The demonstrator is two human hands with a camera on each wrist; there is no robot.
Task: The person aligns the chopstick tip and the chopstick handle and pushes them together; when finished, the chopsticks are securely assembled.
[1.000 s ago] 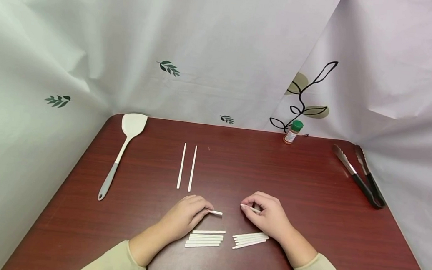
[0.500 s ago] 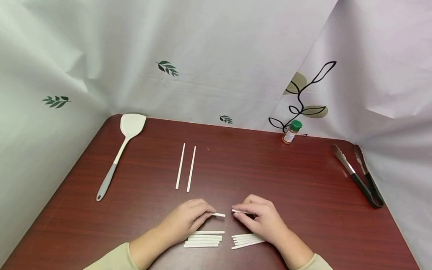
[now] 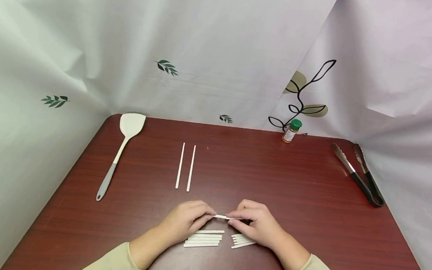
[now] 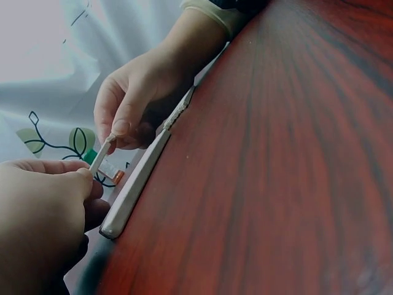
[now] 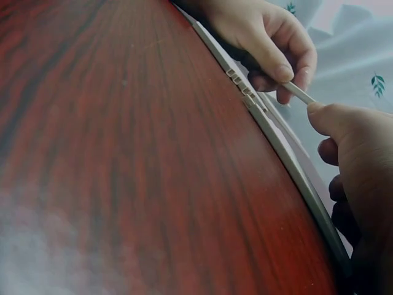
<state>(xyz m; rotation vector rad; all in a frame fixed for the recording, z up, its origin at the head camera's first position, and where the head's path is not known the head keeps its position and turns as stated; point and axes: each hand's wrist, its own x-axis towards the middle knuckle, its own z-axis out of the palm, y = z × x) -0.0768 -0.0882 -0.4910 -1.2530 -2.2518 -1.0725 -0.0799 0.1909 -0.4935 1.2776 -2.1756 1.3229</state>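
Observation:
In the head view my left hand pinches a short white stick between thumb and fingers. My right hand pinches another thin white stick, largely hidden by its fingers. The sticks meet end to end between the hands; I cannot tell whether one fits into the other. Both wrist views show the joined piece held just above the table. Below the hands lie two groups of short white sticks: several on the left and several on the right, partly behind the right hand.
Two long white sticks, one left of the other, lie parallel farther back on the dark red table. A spatula lies left. A green-capped spice jar stands at the back edge; tongs lie right.
My right hand has moved left and slightly toward me, bringing its stick against the end of the left one. My left hand has shifted slightly right. The loose sticks have stayed put.

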